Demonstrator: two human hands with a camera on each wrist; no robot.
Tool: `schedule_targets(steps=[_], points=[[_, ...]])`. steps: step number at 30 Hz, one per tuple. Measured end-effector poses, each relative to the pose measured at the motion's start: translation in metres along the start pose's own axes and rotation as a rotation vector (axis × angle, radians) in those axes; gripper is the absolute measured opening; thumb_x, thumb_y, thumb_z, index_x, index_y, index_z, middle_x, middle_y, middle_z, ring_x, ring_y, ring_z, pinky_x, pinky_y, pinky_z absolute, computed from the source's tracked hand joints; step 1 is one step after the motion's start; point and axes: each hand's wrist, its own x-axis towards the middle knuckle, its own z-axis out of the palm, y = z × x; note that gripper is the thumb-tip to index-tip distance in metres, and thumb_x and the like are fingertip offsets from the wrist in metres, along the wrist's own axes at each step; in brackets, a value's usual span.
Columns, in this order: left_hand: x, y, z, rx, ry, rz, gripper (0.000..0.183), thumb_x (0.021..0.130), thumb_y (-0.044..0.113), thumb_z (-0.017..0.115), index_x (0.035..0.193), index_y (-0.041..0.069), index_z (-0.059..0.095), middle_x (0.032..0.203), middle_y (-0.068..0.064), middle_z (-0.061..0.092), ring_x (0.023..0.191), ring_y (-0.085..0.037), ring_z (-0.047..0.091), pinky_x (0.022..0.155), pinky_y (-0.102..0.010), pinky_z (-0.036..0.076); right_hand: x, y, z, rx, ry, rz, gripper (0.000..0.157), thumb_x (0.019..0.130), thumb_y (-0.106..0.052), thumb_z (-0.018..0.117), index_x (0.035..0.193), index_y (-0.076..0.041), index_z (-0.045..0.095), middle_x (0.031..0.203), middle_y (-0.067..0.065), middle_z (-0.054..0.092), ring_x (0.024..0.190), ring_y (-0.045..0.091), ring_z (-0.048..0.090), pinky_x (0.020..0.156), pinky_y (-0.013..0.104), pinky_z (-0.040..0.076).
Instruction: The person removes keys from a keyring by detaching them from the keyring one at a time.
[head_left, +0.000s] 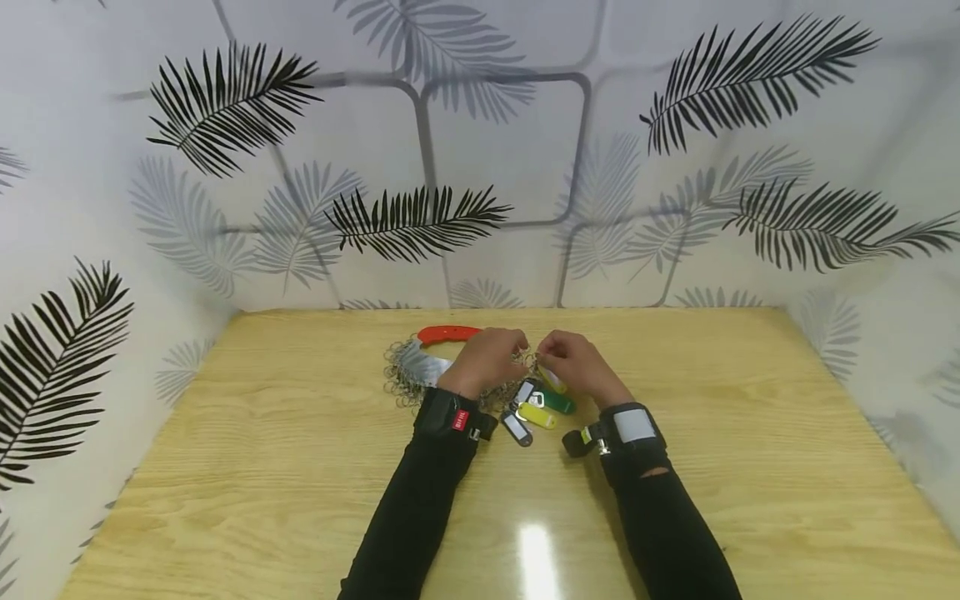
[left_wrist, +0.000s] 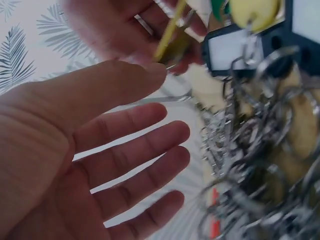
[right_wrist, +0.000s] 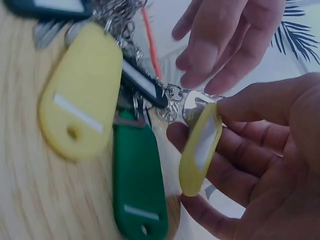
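Observation:
My right hand (head_left: 579, 365) pinches a yellow key tag (right_wrist: 201, 155) with a white label between thumb and fingers. Split rings and a shiny metal piece (right_wrist: 194, 105) show at the tag's upper end. Close beside it, my left hand (left_wrist: 115, 135) has its fingers extended and slightly spread; its thumb tip overlaps the tag's ring end in the left wrist view. Under the hands lie a green key tag (head_left: 557, 402), another yellow key tag (head_left: 537, 415) and dark key tags (head_left: 517, 428) with white labels. A tangle of metal rings (left_wrist: 260, 200) is near my left hand.
Left of the hands, a red curved strip (head_left: 448, 333) and a silvery grey piece (head_left: 420, 365) form a loop edged with many small rings. All lie on a wooden table (head_left: 262, 467). A leaf-patterned wall covering (head_left: 487, 150) stands behind its far edge.

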Motion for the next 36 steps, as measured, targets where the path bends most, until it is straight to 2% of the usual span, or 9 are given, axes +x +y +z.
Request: schedule_targets(steps=[3,6,9,13,20,23,25,30,36], points=[[0.002,0.000,0.006,0.025,0.012,-0.009,0.036,0.091,0.026,0.067,0.123,0.010,0.065,0.111,-0.005,0.067,0.093,-0.019,0.063,0.079,-0.032,0.051,-0.001,0.001,0.005,0.075,-0.024,-0.008,0.014,0.097,-0.013,0.057,0.103,-0.002,0.063,0.096,0.010,0.064,0.087,0.023,0.058,0.078,0.036,0.045],[0.004,-0.001,0.011,0.029,0.013,-0.010,0.023,0.090,0.027,0.067,0.105,0.011,0.071,0.092,-0.002,0.068,0.075,-0.015,0.059,0.066,-0.027,0.047,-0.002,0.002,0.009,0.112,-0.040,-0.016,0.014,0.096,-0.012,0.057,0.103,-0.002,0.064,0.095,0.010,0.065,0.084,0.021,0.057,0.075,0.034,0.045],[0.005,-0.003,0.015,0.022,0.003,0.006,0.015,0.088,0.027,0.069,0.088,0.013,0.073,0.075,0.003,0.061,0.064,-0.013,0.051,0.058,-0.025,0.039,-0.003,0.003,0.010,0.106,-0.063,-0.023,0.014,0.096,-0.012,0.057,0.102,-0.002,0.065,0.095,0.010,0.066,0.083,0.020,0.057,0.073,0.031,0.046],[0.007,-0.004,0.019,-0.007,-0.007,0.024,0.012,0.087,0.026,0.071,0.084,0.015,0.073,0.074,0.006,0.060,0.064,-0.010,0.052,0.058,-0.024,0.039,-0.006,0.006,0.007,0.095,-0.075,-0.017,0.013,0.097,-0.012,0.057,0.100,-0.004,0.066,0.097,0.010,0.067,0.083,0.019,0.059,0.073,0.030,0.047],[0.008,-0.004,0.021,0.035,0.080,0.000,0.013,0.085,0.027,0.070,0.077,0.016,0.071,0.073,0.005,0.061,0.062,-0.011,0.054,0.053,-0.025,0.042,-0.001,0.003,0.006,0.185,-0.045,-0.017,0.014,0.095,-0.011,0.060,0.101,0.000,0.067,0.104,0.013,0.068,0.092,0.022,0.062,0.079,0.032,0.048],[0.008,-0.003,0.023,0.049,0.109,-0.016,0.011,0.086,0.025,0.068,0.081,0.016,0.073,0.077,0.004,0.063,0.066,-0.011,0.056,0.055,-0.026,0.045,0.000,0.002,0.007,0.201,-0.042,-0.011,0.015,0.095,-0.012,0.061,0.102,-0.001,0.068,0.105,0.012,0.067,0.093,0.022,0.062,0.080,0.033,0.048],[0.007,-0.004,0.023,0.045,0.122,-0.016,0.011,0.087,0.024,0.069,0.091,0.015,0.074,0.084,0.003,0.065,0.072,-0.012,0.059,0.060,-0.028,0.049,-0.001,0.001,0.008,0.198,-0.021,-0.007,0.015,0.094,-0.013,0.062,0.102,-0.001,0.068,0.104,0.012,0.068,0.093,0.022,0.062,0.080,0.033,0.048],[0.005,-0.005,0.021,0.041,0.114,0.011,0.025,0.088,0.025,0.071,0.110,0.015,0.072,0.097,0.000,0.066,0.086,-0.015,0.060,0.072,-0.030,0.052,-0.003,0.000,0.009,0.163,0.024,0.014,0.016,0.094,-0.016,0.063,0.101,-0.003,0.069,0.103,0.012,0.068,0.092,0.024,0.064,0.076,0.033,0.048],[0.004,-0.007,0.018,-0.001,0.099,0.042,0.024,0.088,0.023,0.071,0.111,0.016,0.072,0.099,0.001,0.068,0.089,-0.014,0.062,0.076,-0.029,0.052,-0.002,-0.001,0.008,0.161,0.031,0.026,0.017,0.094,-0.018,0.063,0.101,-0.004,0.069,0.104,0.012,0.069,0.095,0.025,0.064,0.075,0.033,0.047]])
